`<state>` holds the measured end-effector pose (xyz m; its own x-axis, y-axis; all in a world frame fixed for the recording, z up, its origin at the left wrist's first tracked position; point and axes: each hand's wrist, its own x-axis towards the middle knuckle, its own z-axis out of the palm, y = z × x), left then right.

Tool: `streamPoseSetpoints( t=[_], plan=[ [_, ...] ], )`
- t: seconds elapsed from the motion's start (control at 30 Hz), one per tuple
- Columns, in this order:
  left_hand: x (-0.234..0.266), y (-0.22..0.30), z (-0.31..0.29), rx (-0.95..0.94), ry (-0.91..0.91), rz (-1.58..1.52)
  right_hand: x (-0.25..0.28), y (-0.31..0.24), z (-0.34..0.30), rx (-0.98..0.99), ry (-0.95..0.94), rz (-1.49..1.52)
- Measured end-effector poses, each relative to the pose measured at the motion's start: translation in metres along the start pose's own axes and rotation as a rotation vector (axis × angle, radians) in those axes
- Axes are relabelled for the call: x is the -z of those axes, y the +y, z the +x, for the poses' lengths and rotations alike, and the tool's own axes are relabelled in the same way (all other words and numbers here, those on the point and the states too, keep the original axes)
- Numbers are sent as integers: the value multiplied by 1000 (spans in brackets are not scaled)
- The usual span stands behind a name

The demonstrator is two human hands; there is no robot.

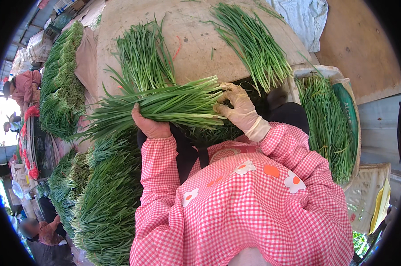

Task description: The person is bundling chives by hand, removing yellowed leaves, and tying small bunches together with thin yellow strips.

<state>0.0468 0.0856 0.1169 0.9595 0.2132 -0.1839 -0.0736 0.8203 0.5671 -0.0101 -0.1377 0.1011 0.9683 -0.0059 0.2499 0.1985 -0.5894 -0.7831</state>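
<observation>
A thick bunch of garlic chives (165,104) lies crosswise in front of me, its pale stem ends to the right and its leaf tips to the left. Bare, my left hand (150,124) is closed round the middle of the bunch from below, thumb up along its near side. My right hand (242,108), in a pale thin glove, has its bent fingers and thumb at the stem ends, closed on some of them. Just beyond, a second bunch of garlic chives (145,57) rests on the board, partly covered by the held bunch.
Another bunch (253,44) lies on the wooden board (196,40) at far right. A white foam box (326,71) of chives stands to my right. Large heaps of chives (105,199) fill my left side. Other people (47,230) are farther left. A pale cloth (302,17) hangs at the back.
</observation>
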Motion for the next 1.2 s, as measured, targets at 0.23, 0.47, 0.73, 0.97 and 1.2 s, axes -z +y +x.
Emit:
streamPoseSetpoints(
  t=[0.23,0.47,0.73,0.97,1.2],
  plan=[
    [9,2,5,-21,19,19,3,29,0,34,64,65],
    [9,5,8,-16,62,-60,0,41,-47,-399,-665,284],
    [6,8,1,13,-16,-71,-30,-22,-18,-640,-675,1261],
    [10,16,4,-41,20,-78,22,-21,-33,-518,-605,1058],
    [17,15,10,-26,2,-100,94,26,-31,-384,112,1277]
  ],
)
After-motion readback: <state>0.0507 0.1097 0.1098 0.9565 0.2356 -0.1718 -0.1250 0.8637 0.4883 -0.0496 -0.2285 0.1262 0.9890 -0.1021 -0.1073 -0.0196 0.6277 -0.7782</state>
